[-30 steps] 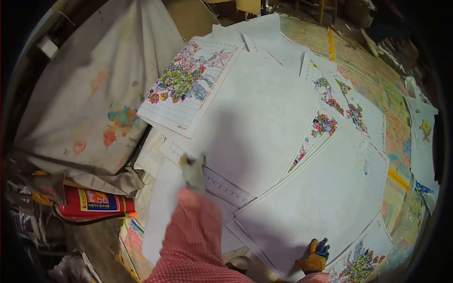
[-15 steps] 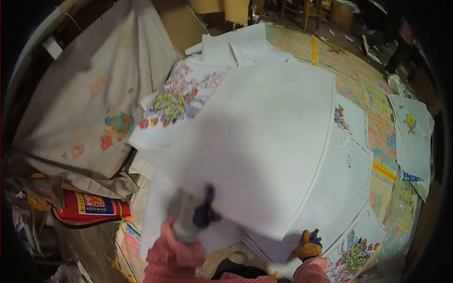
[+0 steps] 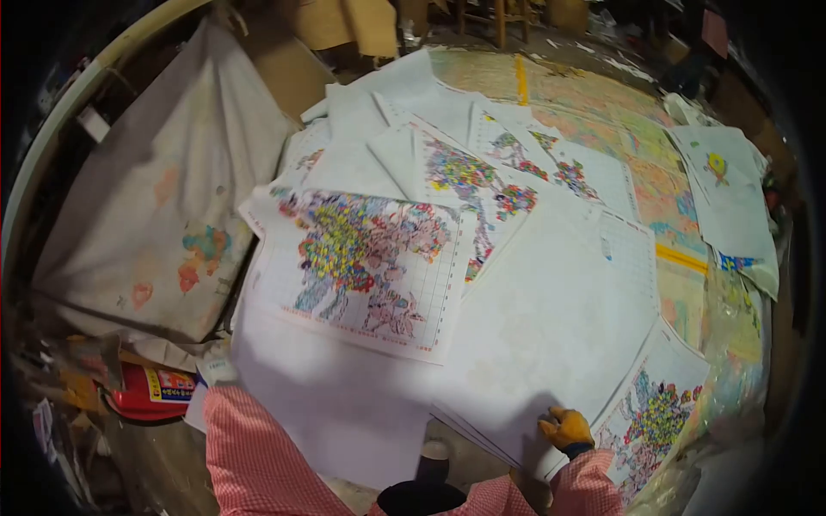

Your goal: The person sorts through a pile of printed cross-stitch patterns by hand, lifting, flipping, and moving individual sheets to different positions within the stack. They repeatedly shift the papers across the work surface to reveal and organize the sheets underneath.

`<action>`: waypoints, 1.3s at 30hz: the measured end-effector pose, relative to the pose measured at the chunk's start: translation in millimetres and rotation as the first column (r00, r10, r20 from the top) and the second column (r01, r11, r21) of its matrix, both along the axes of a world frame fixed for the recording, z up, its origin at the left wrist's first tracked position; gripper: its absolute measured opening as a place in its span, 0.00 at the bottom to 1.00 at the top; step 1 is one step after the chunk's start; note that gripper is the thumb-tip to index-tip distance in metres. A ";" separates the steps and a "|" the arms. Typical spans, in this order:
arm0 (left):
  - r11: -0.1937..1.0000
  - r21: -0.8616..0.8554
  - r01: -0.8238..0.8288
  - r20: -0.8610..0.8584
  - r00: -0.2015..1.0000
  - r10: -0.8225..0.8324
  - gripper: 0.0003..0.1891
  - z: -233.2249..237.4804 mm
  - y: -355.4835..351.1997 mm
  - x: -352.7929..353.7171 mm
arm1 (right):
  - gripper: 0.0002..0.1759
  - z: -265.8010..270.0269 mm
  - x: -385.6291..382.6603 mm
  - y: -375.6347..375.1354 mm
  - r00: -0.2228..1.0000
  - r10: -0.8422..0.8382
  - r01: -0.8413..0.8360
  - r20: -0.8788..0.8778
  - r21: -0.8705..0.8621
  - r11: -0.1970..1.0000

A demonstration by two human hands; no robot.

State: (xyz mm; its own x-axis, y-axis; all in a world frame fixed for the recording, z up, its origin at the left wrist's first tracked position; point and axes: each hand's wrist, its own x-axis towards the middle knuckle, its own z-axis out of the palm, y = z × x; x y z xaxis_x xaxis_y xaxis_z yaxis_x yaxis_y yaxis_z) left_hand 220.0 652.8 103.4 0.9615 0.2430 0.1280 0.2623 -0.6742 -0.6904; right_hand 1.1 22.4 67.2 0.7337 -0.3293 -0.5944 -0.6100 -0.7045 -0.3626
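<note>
My right hand (image 3: 568, 427), in an orange-tan glove with a dark blue cuff, rests on the lower right of a large white sheet (image 3: 533, 335), fingers apart and slightly bent. Far to the left, beside the paper pile, is my left hand (image 3: 217, 370) in a pale glove; its fingers are not distinguishable. Between the hands lies a sheet printed with a colourful flower design on a grid (image 3: 370, 267), its right edge over the white sheet. Another floral printed sheet (image 3: 658, 413) shows right of my right hand.
More printed sheets (image 3: 465, 172) overlap at the back of the pile. A grey stained cloth (image 3: 155, 215) drapes at the left, above a red fire extinguisher (image 3: 138, 391). White sheets with small coloured prints (image 3: 731, 206) hang at the right edge.
The large blank sheet over the middle is no longer spread there; printed sheets now show. My left hand has moved left, from the middle to the pile's edge. The right hand stays near the lower right.
</note>
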 end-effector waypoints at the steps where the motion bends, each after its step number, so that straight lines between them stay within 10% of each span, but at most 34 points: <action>1: 0.993 -0.119 -0.017 -0.081 0.997 0.007 0.14 46.9 -59.4 16.3 | 0.28 -2.9 -0.3 -1.1 0.997 0.028 -0.029 0.070 0.020 0.999; 3: 0.942 -0.273 0.194 0.134 0.978 -0.162 0.13 64.7 -88.3 61.7 | 0.28 -1.0 -0.4 0.7 0.992 0.001 -0.009 0.127 0.059 0.998; 5: 0.738 -0.065 0.672 0.383 0.700 -0.603 0.14 71.8 -103.5 110.5 | 0.28 2.8 -1.2 2.9 0.986 -0.006 -0.009 0.164 0.090 0.996; 10: 0.226 0.094 0.970 0.493 0.152 -0.856 0.12 141.7 -197.4 161.4 | 0.30 14.3 -10.1 2.8 0.998 -0.061 0.062 -0.024 0.081 0.995; 14: 0.311 0.196 0.930 0.471 0.189 -0.862 0.15 163.1 -239.0 195.2 | 0.34 -6.1 -26.5 -8.9 0.983 -0.171 0.168 0.073 0.043 0.985; 16: 0.740 0.118 0.662 0.845 0.325 -0.425 0.17 150.4 -271.2 207.0 | 0.38 -4.2 -23.0 -12.3 0.974 -0.193 0.199 0.114 -0.040 0.979; 17: 0.363 -0.254 0.896 0.913 0.346 -0.215 0.23 141.8 -282.1 214.1 | 0.41 -11.6 -22.6 -15.1 0.936 -0.262 0.279 0.237 -0.041 0.960; 19: -0.108 -0.695 0.711 0.719 0.682 -0.135 0.24 43.3 -294.5 213.6 | 0.49 -11.0 -12.8 -21.3 0.887 -0.291 0.338 0.358 -0.075 0.938; 20: -0.335 -0.894 0.298 0.416 0.832 -0.368 0.22 50.2 -331.3 159.1 | 0.49 -11.5 -8.6 -24.3 0.887 -0.292 0.338 0.358 -0.073 0.938; 22: 0.378 -0.924 -0.058 -0.297 0.733 -0.612 0.14 52.7 -378.4 54.6 | 0.53 -13.5 0.0 -33.5 0.820 -0.287 0.400 0.495 -0.138 0.906; 23: -0.208 -0.951 -0.229 -0.184 0.959 -0.214 0.17 -69.2 -355.4 0.6 | 0.55 -11.5 5.6 -43.3 0.821 -0.356 0.448 0.446 -0.119 0.886; 24: -0.566 -0.815 -0.122 0.014 0.973 -0.231 0.18 -106.7 -338.1 -48.6 | 0.55 -9.8 9.6 -56.9 0.827 -0.353 0.447 0.439 -0.130 0.885; 30: -0.365 -0.900 -0.237 -0.269 0.962 0.039 0.16 -112.2 -255.6 -172.4 | 0.58 -8.6 54.6 -116.7 0.900 -0.048 0.246 0.433 -0.412 0.877; 35: -0.892 -0.434 -0.128 -0.682 0.694 0.232 0.21 -155.5 -214.9 -151.8 | 0.47 -23.7 101.4 -106.1 0.889 -0.302 0.376 0.346 -0.171 0.911; 39: -0.897 -0.442 0.025 -0.543 0.789 0.289 0.23 -169.0 -197.1 -113.8 | 0.20 -29.1 61.9 -110.3 0.915 -0.189 0.289 0.355 -0.253 0.923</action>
